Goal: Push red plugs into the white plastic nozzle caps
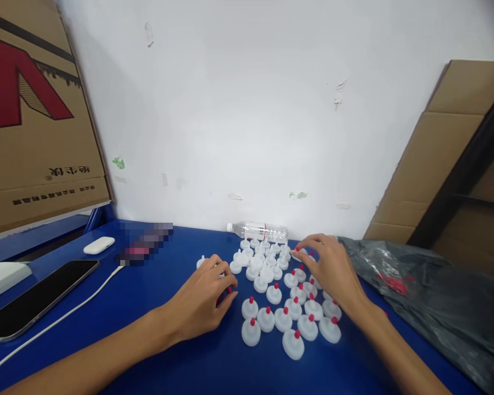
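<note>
Several white plastic caps (280, 296) stand clustered on the blue table (148, 307); the nearer ones carry small red tips, the farther ones are plain white. My left hand (203, 299) rests to the left of the cluster, fingers curled around small red pieces (229, 289), with a white cap (201, 262) just behind the knuckles. My right hand (329, 269) lies over the right side of the cluster, its fingertips pinching something small with a red spot on a cap (298, 253) at the far side.
A clear water bottle (258, 230) lies against the white wall. A dark plastic bag (428, 296) with red pieces sits right. A phone (37, 299) with white cable (66, 318), an earbud case (99, 244) and cardboard boxes (33, 120) are left.
</note>
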`<state>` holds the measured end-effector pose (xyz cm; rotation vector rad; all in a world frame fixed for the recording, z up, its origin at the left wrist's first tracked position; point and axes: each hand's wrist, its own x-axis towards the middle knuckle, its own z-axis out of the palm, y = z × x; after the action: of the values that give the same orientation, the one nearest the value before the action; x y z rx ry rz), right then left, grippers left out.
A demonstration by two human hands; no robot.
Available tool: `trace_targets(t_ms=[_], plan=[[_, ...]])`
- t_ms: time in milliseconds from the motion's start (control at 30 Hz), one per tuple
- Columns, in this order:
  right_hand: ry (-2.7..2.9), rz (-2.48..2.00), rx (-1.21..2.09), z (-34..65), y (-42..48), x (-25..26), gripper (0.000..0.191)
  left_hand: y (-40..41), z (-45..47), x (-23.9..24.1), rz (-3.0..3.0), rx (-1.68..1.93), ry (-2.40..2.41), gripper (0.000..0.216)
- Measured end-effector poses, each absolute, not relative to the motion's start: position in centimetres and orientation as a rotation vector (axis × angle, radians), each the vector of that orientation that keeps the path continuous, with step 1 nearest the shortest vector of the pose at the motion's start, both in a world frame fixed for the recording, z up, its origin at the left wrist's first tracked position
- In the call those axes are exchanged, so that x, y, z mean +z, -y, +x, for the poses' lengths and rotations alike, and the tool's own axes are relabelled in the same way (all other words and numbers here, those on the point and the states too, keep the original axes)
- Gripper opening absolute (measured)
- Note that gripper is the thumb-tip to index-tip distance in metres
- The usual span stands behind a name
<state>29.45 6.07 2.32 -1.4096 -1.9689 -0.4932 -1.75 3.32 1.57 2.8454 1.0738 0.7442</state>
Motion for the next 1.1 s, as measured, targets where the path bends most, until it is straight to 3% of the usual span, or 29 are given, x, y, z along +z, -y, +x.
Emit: trace_targets(t_ms=[300,433,833,1100], plan=[[2.015,-1.621,-0.398,30.8,-7.3,0.6,0.024,-3.3,-1.8,1.5,2.894,0.58,-1.079,0.015],[2.029,-1.621,-0.354,30.8,-7.3,0.5,0.031,-3.3,-1.8,1.3,2.902,0.558,-1.077,0.018],[2.305,-1.312,-0.098,28.0,-5.6,1.9,0.045,-3.6,-2.0,0.6,2.885,0.562,-1.12,0.016],[2.307,-1.189,0.057,25.5,-2.9,3.5,0.038,-3.8,-1.9,0.5,2.914,0.583,-1.166,0.015]])
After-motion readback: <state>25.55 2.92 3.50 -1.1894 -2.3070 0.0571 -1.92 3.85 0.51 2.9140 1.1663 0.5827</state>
